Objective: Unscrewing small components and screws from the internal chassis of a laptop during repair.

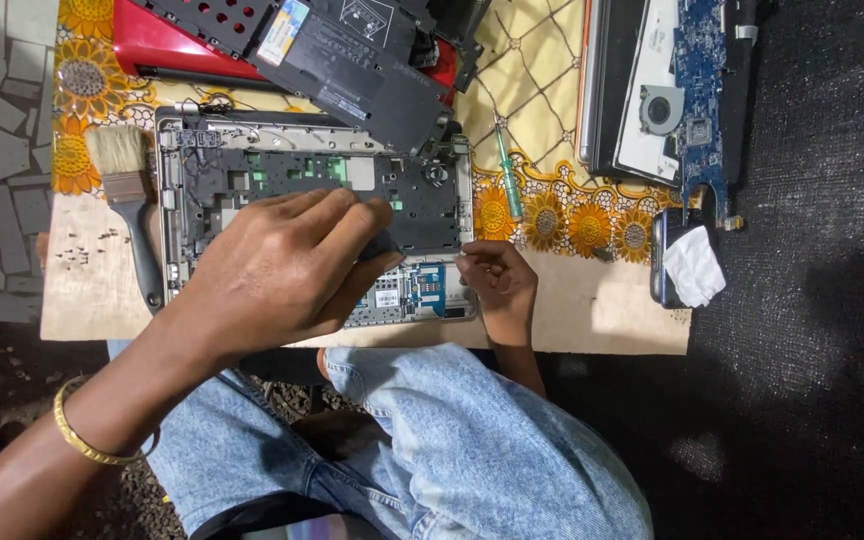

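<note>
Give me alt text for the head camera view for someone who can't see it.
Two hands work on an opened laptop base on a board: the left hand presses a dark tool onto it, the right hand rests at its corner. A brush and green screwdriver lie beside it.

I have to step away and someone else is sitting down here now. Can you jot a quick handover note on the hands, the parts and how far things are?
Left hand: over the opened laptop chassis, fingers closed on a small dark tool whose tip is hidden.
Right hand: at the chassis's right front corner, fingertips pinched; whether it holds anything is too small to tell.
Around: paintbrush left of the chassis, loose screws beside it, green-handled screwdriver to the right, black cover panel and red lid behind, blue motherboard with fan far right.
Done: cover off, board out. Left: the chassis is bare, nothing refitted.
</note>
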